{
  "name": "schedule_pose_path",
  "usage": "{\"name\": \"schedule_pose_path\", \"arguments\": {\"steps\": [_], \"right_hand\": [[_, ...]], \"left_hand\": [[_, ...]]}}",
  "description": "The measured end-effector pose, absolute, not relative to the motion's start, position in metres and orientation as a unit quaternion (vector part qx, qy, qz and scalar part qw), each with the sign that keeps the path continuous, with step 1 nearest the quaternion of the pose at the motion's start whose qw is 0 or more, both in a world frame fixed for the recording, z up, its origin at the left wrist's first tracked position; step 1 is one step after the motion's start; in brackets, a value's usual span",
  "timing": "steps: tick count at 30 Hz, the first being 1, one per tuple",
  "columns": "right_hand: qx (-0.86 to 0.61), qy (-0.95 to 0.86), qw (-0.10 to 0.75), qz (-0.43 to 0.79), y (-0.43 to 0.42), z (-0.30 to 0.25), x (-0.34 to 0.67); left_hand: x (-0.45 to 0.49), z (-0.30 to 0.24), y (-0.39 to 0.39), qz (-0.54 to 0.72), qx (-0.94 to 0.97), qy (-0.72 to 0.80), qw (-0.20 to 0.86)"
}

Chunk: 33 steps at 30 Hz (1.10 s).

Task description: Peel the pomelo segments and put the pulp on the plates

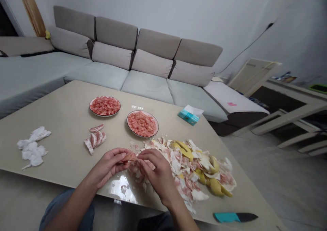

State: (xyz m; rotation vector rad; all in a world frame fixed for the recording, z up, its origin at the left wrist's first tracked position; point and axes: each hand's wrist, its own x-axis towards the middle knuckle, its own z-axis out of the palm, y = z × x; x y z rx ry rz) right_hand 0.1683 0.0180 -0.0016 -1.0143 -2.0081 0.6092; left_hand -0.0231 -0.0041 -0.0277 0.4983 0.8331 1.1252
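Observation:
Between the thumb and fingers of my left hand (112, 164) is a pink pomelo segment (130, 157), held low over the table. My right hand (154, 168) pinches the segment's right end, perhaps at its membrane; its fingertips partly hide that spot. Just beyond the left hand lie several unpeeled pomelo segments (95, 139) with whitish skin. Two dark-rimmed plates hold pink pomelo flesh in small pieces: the left plate (105, 115) and the right plate (139, 135). A broad heap of pomelo peel and membranes (189, 166) spreads beside and beneath my right hand.
A knife (233, 217) with a teal handle lies near the table's right front edge. Crumpled tissues (33, 147) are on the left, and a blue tissue box (190, 115) stands at the back right. Behind the table (66, 108) runs a long grey sofa (144, 84).

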Motion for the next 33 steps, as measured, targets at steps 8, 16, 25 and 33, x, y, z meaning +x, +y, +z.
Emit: {"name": "schedule_pose_path", "arguments": {"steps": [8, 16, 25, 33], "right_hand": [[-0.458, -0.759, 0.381, 0.263, 0.02, -0.008, 0.172], [-0.371, -0.772, 0.385, 0.345, 0.013, 0.0, 0.165], [-0.389, -0.757, 0.37, 0.372, 0.013, -0.003, 0.163], [-0.423, -0.714, 0.369, 0.419, 0.014, -0.001, 0.164]], "left_hand": [[-0.026, -0.029, -0.003, 0.517, 0.213, 0.364, 0.745], [-0.019, -0.029, -0.005, 0.492, 0.288, 0.385, 0.726], [-0.014, -0.03, -0.01, 0.478, 0.34, 0.414, 0.696], [-0.012, -0.024, -0.01, 0.508, 0.424, 0.446, 0.603]]}}
